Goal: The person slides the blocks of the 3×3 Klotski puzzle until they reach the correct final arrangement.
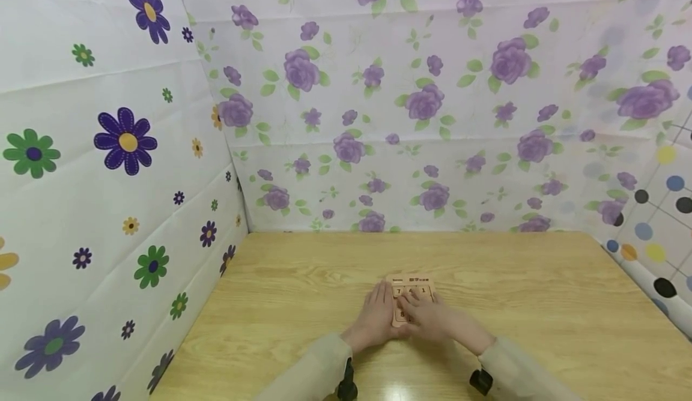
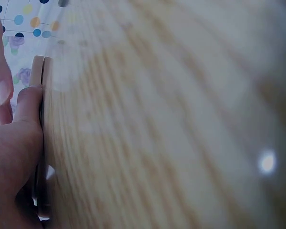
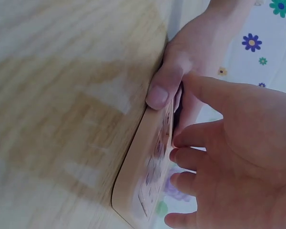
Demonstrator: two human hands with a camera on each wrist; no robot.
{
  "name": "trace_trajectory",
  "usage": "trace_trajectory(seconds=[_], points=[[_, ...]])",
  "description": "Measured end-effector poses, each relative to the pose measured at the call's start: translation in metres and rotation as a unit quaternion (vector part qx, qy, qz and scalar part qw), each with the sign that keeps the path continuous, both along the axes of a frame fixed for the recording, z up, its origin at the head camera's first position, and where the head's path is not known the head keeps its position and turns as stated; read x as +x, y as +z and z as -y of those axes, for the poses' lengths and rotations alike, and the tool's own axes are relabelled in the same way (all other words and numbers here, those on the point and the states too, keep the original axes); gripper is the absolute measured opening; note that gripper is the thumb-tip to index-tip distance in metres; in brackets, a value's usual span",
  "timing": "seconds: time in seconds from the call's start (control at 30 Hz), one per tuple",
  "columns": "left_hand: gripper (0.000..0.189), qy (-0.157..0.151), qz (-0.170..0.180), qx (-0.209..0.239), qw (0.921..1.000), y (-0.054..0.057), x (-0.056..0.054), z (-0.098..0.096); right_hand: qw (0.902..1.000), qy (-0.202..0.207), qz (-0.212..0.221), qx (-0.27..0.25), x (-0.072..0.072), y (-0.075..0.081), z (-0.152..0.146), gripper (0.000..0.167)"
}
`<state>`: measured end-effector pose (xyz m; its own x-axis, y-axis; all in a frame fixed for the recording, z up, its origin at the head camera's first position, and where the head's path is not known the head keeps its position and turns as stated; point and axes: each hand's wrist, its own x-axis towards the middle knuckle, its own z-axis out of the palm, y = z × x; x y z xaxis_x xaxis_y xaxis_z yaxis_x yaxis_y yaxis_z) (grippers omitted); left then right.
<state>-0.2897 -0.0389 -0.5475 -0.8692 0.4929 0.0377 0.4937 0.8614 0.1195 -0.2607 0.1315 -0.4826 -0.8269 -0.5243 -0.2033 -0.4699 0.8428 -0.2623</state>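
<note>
A sliding number puzzle [image 1: 413, 287] in a pinkish wooden-looking frame lies flat on the table, with tiles 7, 1 and 8 readable. My left hand [image 1: 375, 314] holds it along the left side, fingers stretched up that edge and the thumb round the near edge. In the right wrist view the left thumb [image 3: 158, 97] presses against the puzzle's frame [image 3: 133, 183]. Over the tiles reaches my right hand [image 1: 427, 317], its slightly bent fingertips at the tiles and covering several. The left wrist view catches the left hand [image 2: 14, 148] beside the puzzle's edge [image 2: 36, 71].
The light wood table [image 1: 303, 269] spreads round the puzzle on all sides. A white cloth with purple roses [image 1: 346, 89] hangs behind it, a daisy-patterned cloth [image 1: 108, 209] hangs at the left, and a dotted cloth [image 1: 649, 227] at the right.
</note>
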Motion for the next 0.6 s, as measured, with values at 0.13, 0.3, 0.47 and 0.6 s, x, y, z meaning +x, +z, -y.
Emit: trace_trajectory(seconds=[0.13,0.3,0.47,0.6], points=[[0.114,0.004,0.005,-0.005,1.0000,0.000,-0.001,-0.001,1.0000,-0.005,-0.004,0.005,-0.007,-0.001,0.001,0.071],[0.114,0.002,0.006,-0.005,1.0000,0.000,-0.001,-0.001,0.9999,-0.007,-0.003,0.009,-0.012,-0.002,0.003,0.069],[0.114,0.003,0.002,-0.009,1.0000,0.001,-0.001,-0.001,0.9997,-0.004,-0.012,0.019,-0.013,-0.004,0.004,0.069],[0.115,0.005,0.002,-0.009,0.9999,-0.001,-0.001,-0.002,0.9997,-0.004,-0.017,0.020,-0.010,-0.005,0.004,0.069]])
